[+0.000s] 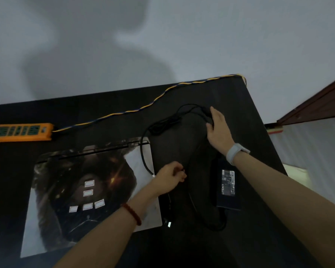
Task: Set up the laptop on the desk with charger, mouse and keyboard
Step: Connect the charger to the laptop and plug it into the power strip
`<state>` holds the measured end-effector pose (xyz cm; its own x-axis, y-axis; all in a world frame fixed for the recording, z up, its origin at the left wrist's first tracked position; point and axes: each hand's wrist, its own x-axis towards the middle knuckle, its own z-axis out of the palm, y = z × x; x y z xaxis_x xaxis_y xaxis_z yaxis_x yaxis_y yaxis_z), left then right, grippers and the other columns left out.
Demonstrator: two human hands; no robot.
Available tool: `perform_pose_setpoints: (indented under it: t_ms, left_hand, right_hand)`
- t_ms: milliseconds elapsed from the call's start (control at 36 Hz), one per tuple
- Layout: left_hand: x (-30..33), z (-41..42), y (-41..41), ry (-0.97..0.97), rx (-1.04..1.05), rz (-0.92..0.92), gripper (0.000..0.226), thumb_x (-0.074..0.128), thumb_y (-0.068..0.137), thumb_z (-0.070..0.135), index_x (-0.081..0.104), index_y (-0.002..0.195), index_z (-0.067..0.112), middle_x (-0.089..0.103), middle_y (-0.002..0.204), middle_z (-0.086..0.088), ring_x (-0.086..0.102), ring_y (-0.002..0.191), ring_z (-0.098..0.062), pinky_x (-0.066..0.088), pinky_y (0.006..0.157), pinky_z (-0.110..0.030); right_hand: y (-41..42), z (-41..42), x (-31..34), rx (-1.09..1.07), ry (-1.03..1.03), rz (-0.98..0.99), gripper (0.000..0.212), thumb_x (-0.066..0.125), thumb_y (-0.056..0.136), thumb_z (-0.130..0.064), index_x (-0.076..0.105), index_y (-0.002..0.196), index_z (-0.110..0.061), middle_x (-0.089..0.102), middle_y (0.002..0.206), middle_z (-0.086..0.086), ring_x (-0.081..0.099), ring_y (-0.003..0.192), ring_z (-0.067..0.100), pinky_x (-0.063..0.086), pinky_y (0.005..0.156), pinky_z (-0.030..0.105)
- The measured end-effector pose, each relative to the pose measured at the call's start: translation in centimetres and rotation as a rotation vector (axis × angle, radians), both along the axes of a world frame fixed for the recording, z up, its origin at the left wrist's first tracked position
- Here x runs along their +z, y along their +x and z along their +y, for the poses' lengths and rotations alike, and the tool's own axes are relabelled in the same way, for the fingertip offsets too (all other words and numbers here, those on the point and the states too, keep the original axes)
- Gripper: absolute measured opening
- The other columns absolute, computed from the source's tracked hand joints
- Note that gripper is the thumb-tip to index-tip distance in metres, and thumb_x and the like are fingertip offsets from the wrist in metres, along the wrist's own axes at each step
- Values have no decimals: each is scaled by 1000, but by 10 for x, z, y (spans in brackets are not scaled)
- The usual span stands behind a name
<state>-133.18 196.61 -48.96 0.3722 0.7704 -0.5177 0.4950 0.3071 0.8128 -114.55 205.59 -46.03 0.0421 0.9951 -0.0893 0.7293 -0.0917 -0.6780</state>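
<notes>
My left hand (169,176) pinches charger cable (143,151) to untangle; right hand (218,125), fingers straight, pins loop on desk (114,120); laptop (85,190) lid down.

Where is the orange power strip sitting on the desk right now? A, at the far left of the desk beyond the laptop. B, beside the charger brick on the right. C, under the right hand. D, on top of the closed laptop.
A: the orange power strip lies at the desk's far left, beyond the closed laptop, well away from the charger brick and the right hand.
</notes>
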Motion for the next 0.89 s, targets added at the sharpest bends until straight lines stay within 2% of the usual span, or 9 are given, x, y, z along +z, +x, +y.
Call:
perform_pose_setpoints:
  t_ms: [83, 167, 250, 417, 472, 556, 667, 778, 889]
  left_hand:
    - [22, 13, -19, -62, 155, -206, 18, 44, 95, 14, 54, 94, 28, 61, 77, 1, 63, 61, 0, 54, 56, -18]
    - [41, 29, -35, 67, 181, -149, 16, 52, 91, 12, 61, 95, 24, 56, 71, 5, 55, 51, 2, 45, 48, -13]
    - [54, 40, -48, 130, 348, -181, 10, 59, 85, 3, 56, 93, 9, 58, 73, -3, 56, 47, 0, 46, 44, -15]
    - [66, 41, -90, 137, 669, -312, 9, 63, 83, 7, 64, 85, 16, 66, 77, -3, 63, 64, -8, 51, 56, -17]
    - [65, 39, -102, 123, 777, -402, 11, 61, 83, 5, 68, 86, 12, 71, 72, 0, 66, 66, -9, 52, 59, -15]
    - [62, 36, -121, 124, 893, -473, 19, 59, 83, -2, 66, 100, 2, 70, 86, -5, 67, 74, -10, 55, 66, -16]
    - [56, 37, -144, 350, 843, -217, 37, 63, 79, -5, 61, 114, 8, 59, 99, -4, 61, 82, -2, 50, 76, -9]
    - [45, 42, -170, 429, 756, -110, 47, 62, 81, -4, 53, 124, 14, 63, 101, 0, 62, 91, 0, 48, 81, -12]
    - [8, 44, -215, 503, 555, 379, 53, 62, 83, 13, 45, 133, 18, 49, 126, -3, 46, 118, -14, 33, 106, -31]
  right_hand:
    - [-5, -16, 4, 154, 153, -199, 48, 46, 89, -4, 39, 136, -8, 34, 147, 12, 29, 138, 28, 21, 114, 50]
    - [-26, -25, 12, 437, 126, -205, 41, 47, 87, -5, 50, 127, -13, 53, 134, 7, 40, 132, 20, 12, 114, 44]
    - [-51, -28, 19, 636, 4, -136, 30, 47, 90, -13, 56, 119, -14, 65, 115, 9, 58, 109, 24, 34, 104, 39]
    - [-98, -22, 33, 626, 3, 58, 24, 45, 95, -23, 65, 92, -8, 68, 91, 11, 62, 85, 19, 44, 78, 31]
    - [-113, -14, 36, 585, -81, 136, 27, 46, 94, -23, 68, 83, -11, 66, 73, 1, 58, 67, -1, 43, 67, 20]
    - [-142, 0, 39, 615, -307, 246, 24, 46, 94, -17, 65, 81, -12, 54, 57, -7, 48, 42, -2, 37, 51, 12]
    - [-179, 16, 34, 623, -560, 364, 22, 45, 95, -21, 62, 87, -7, 53, 58, -2, 46, 44, 3, 36, 50, 19]
    - [-210, 30, 20, 625, -654, 386, 28, 44, 96, -18, 58, 71, -17, 39, 53, 0, 35, 34, 0, 30, 41, 13]
    - [-229, 48, 0, 561, -625, 241, 22, 45, 94, -15, 60, 78, -13, 54, 61, 0, 40, 41, 9, 31, 41, 20]
